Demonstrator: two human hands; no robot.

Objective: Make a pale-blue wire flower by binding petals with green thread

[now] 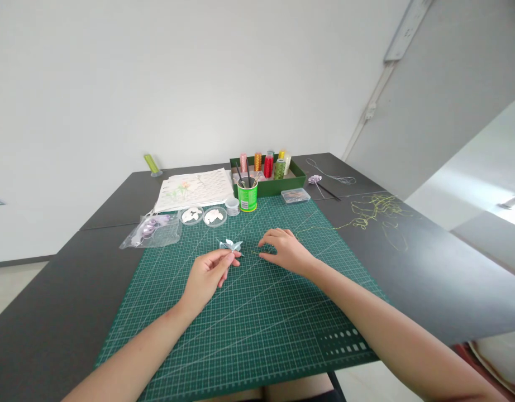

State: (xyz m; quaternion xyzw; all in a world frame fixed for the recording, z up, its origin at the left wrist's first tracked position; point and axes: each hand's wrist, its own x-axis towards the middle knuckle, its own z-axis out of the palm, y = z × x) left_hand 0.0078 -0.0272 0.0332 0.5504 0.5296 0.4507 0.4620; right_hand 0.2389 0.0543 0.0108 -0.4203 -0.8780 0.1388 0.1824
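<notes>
Bright, even daylight from the right; soft faint shadows on the dark grey table (52,312); sharp focus; wide-angle bending at edges.

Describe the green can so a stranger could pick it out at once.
Start at the green cutting mat and go to its far edge, in front of the dark green box of thread spools. The can stands there: bright green, upright, with dark sticks poking out, unlike the flat clear dishes beside it.

Six thread spools (268,164), two petal dishes (192,215), one green cup (247,197), one cutting mat (257,324).

Dark table (429,251): green cutting mat (257,324) (gridded), thread tangle (377,215).
</notes>
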